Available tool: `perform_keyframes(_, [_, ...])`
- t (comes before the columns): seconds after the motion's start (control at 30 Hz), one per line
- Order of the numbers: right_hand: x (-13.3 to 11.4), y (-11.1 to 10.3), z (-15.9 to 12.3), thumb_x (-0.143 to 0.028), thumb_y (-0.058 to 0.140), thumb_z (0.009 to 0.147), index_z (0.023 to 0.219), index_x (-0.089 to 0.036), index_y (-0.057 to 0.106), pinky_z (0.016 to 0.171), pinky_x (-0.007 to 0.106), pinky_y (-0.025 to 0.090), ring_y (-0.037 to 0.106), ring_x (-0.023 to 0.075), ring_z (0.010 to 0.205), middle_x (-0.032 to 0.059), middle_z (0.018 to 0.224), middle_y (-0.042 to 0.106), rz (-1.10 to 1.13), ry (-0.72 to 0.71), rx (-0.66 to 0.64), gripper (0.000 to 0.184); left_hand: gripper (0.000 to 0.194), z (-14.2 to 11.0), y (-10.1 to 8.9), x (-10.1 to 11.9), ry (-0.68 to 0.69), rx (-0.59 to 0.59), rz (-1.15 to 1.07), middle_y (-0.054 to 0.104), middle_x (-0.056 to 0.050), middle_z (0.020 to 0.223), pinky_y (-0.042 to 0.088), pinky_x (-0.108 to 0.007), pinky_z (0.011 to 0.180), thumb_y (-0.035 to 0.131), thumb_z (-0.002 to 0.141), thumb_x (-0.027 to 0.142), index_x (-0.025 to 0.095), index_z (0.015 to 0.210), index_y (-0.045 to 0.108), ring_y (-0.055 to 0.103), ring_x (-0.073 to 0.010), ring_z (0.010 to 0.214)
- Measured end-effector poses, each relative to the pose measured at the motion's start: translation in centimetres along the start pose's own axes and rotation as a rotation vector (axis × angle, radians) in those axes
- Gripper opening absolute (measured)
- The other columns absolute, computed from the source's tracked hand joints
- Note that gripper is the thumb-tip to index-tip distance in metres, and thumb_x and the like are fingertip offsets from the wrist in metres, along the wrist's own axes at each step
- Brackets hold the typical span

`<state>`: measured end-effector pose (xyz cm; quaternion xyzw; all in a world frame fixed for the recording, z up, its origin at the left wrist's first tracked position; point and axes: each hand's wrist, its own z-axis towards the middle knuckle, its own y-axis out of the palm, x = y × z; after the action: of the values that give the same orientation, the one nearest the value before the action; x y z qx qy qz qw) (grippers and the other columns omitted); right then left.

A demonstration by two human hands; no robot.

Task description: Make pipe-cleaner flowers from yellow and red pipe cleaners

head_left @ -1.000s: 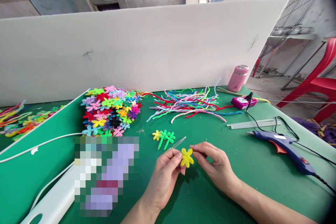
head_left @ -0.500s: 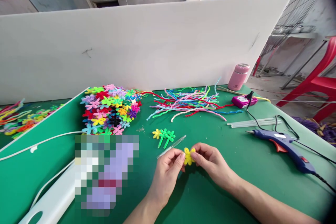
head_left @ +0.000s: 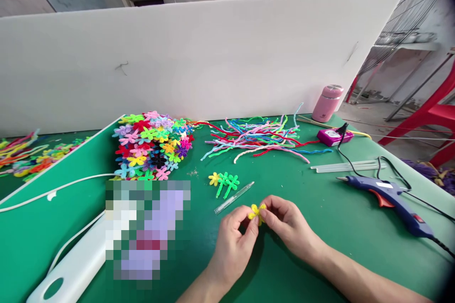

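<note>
Between my two hands is a yellow pipe-cleaner flower (head_left: pixel 256 213), its petals partly covered by my fingertips. My left hand (head_left: pixel 236 234) pinches its left side between thumb and fingers. On the right side, my right hand (head_left: pixel 287 220) grips a petal the same way. Just beyond my hands lies a clear, thin pen-like stick (head_left: pixel 234 197). Behind it rest two green pipe-cleaner pieces (head_left: pixel 228 183) with stems and a small yellow flower (head_left: pixel 213 179).
A heap of colourful pipe-cleaner flowers (head_left: pixel 152 147) stands at the back left, with loose pipe cleaners (head_left: pixel 259 137) beside it. To the right are a blue glue gun (head_left: pixel 387 199), glue sticks (head_left: pixel 348 166), a purple box (head_left: pixel 334 136) and a pink flask (head_left: pixel 327 103). A white handled object (head_left: pixel 78 255) lies left.
The yellow flower has turned and tilted between my fingers, and my left hand has rolled slightly around it. The whole view has shifted a little.
</note>
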<state>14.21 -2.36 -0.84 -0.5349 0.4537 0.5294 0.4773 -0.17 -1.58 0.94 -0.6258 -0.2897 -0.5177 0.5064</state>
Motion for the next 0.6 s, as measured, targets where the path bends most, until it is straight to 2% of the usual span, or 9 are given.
perform_keyframes(0.1, [0.18,0.11,-0.04,-0.033,0.050,0.083,0.071,-0.015,0.052,0.052,0.023,0.032,0.038,0.0104,0.056,-0.0019,0.061,0.045,-0.052,-0.014,0.031,0.022,0.023,-0.03,0.13,-0.14,0.015,0.028,0.014,0.040,0.003,0.058,0.031,-0.022,0.051,0.047,0.082,0.025,0.018,0.060,0.042,0.036,-0.0106,0.054])
perform_keyframes(0.17, [0.11,0.16,-0.07,-0.033,0.051,0.082,0.072,-0.014,0.053,0.052,0.023,0.033,0.040,0.0105,0.056,-0.0016,0.061,0.047,-0.051,-0.025,0.038,0.022,0.024,0.09,0.06,-0.25,-0.021,0.010,-0.062,0.040,0.003,0.058,0.031,-0.022,0.050,0.048,0.082,0.027,0.018,0.060,0.043,0.036,-0.0106,0.054])
perform_keyframes(0.3, [-0.20,0.17,-0.13,-0.033,0.051,0.084,0.075,-0.015,0.055,0.055,0.022,0.037,0.047,0.0107,0.058,-0.0001,0.065,0.054,0.081,-0.018,-0.058,0.021,0.026,0.46,-0.24,-0.21,-0.160,-0.045,-0.321,0.043,0.003,0.056,0.035,-0.022,0.051,0.048,0.082,0.032,0.018,0.060,0.045,0.042,-0.0109,0.054])
perform_keyframes(0.47, [-0.20,0.00,0.14,-0.032,0.053,0.085,0.092,-0.016,0.059,0.054,0.020,0.039,0.050,0.0090,0.058,-0.0010,0.068,0.057,0.192,0.038,-0.016,0.019,0.024,0.66,-0.36,-0.12,-0.208,-0.034,-0.449,0.049,0.002,0.057,0.037,-0.021,0.050,0.053,0.080,0.029,0.015,0.060,0.052,0.044,-0.0105,0.054])
perform_keyframes(0.6, [-0.34,-0.12,0.38,-0.033,0.052,0.085,0.085,-0.014,0.059,0.060,0.025,0.043,0.057,0.0130,0.062,0.0010,0.066,0.061,0.271,0.025,-0.102,0.020,0.024,0.72,-0.35,-0.38,-0.259,-0.050,-0.588,0.050,0.001,0.058,0.038,-0.021,0.050,0.054,0.080,0.028,0.014,0.060,0.055,0.046,-0.0108,0.056])
